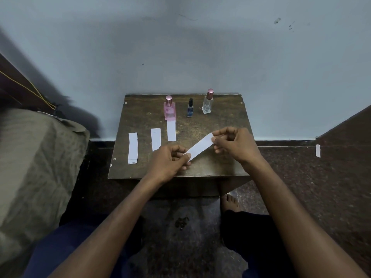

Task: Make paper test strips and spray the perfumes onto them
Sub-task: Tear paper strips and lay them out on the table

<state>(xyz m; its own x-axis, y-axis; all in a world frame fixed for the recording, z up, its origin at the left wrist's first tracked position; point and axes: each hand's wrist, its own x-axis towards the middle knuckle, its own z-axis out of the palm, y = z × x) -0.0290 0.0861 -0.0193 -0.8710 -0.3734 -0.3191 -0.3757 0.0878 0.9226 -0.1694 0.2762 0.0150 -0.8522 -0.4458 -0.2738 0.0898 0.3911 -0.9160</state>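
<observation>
White paper, the strip (199, 147) hangs slanted above the counter (140, 117), its ends pinched by your left hand (170, 160) and right hand (233, 142). It looks light, limp and easily creased, so grip the ends only. Three strips (133, 147) lie left; bottles (170, 108) stand behind. Keep clear of the near edge.

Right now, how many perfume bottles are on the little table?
3, in a row at the table's far edge: the pink bottle on the left, the small dark blue bottle in the middle, the clear bottle on the right.
</observation>
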